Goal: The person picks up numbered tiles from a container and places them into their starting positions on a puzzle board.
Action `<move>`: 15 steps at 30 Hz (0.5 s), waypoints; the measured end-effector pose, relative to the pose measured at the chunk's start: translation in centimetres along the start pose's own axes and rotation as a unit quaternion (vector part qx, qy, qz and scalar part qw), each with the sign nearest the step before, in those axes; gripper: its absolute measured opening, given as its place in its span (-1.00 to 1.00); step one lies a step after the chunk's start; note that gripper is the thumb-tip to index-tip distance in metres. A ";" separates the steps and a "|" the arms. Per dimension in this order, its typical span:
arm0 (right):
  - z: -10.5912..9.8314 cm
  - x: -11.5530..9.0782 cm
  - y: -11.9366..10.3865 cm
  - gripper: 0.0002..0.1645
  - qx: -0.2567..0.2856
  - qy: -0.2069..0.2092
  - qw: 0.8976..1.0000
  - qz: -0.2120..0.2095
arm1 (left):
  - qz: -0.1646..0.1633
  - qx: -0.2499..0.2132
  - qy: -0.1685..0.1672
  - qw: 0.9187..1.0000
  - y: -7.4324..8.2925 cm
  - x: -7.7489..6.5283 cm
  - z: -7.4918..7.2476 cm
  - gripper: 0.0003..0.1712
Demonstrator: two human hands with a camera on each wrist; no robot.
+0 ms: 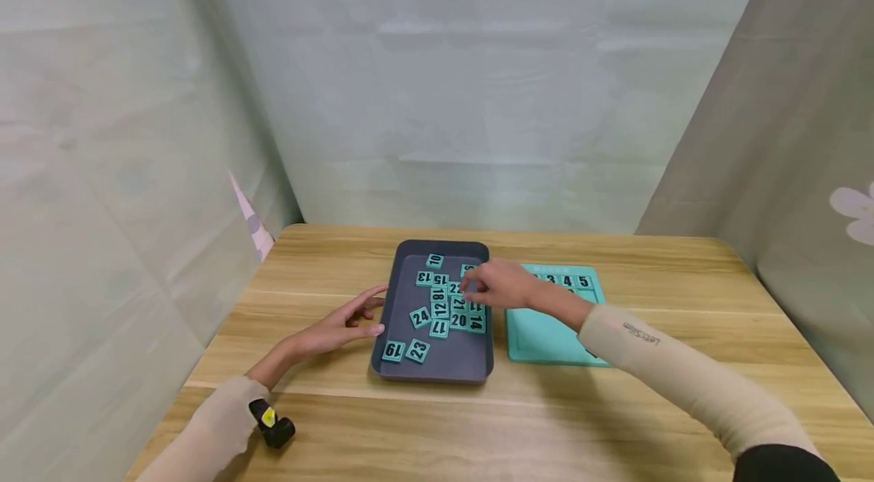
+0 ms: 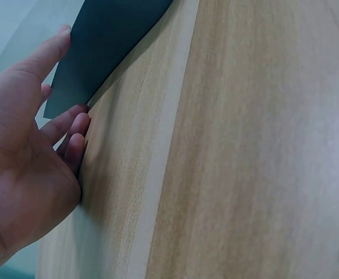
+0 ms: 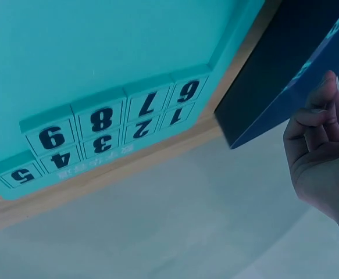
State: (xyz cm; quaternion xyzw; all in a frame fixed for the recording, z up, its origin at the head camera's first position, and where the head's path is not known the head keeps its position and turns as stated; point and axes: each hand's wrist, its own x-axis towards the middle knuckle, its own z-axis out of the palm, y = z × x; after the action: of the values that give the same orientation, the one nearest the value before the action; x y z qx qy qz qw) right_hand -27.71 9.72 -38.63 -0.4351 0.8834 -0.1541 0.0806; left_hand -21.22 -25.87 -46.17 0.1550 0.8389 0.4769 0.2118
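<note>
Teal number tiles lie scattered in a dark grey tray, some edge to edge. My right hand is over the tray's right side, its fingers loosely bent, fingertips close over the tiles by the 22 tile. No tile shows between those fingers. Part of the tile group is hidden beneath the hand. At the tray's left side, my left hand has relaxed fingers, thumb and fingertips right at the tray wall. A teal number board lies right of the tray, holding tiles 1 to 9 in two rows.
Both the tray and board rest on a wooden table. Pale curtains hang behind and beside it. My right forearm crosses over the board's lower right part. A black wrist device sticks out from the left sleeve.
</note>
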 end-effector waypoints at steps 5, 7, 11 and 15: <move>-0.5 2.2 0.8 -0.72 -0.008 -0.001 1.000 0.014 | -0.001 -0.003 0.002 1.000 0.1 -0.1 -0.1 -0.16; -0.7 3.2 1.1 -0.70 -0.025 -0.004 0.999 0.022 | 0.000 -0.002 0.003 1.000 0.1 -0.2 -0.1 -0.16; -0.8 5.4 1.3 -0.66 -0.029 -0.029 0.998 0.048 | -0.005 -0.003 -0.002 1.000 -0.1 -0.5 0.1 -0.15; -0.4 7.3 1.4 -0.58 -0.032 -0.047 0.995 0.084 | -0.010 -0.011 0.002 1.000 0.0 -0.6 0.3 -0.16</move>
State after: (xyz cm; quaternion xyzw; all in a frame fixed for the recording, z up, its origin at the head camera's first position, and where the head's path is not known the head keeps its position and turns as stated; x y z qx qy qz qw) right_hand -33.30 4.75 -38.78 -0.3681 0.9168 -0.0978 0.1204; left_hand -20.54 -25.99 -46.19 0.1429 0.8356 0.4841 0.2167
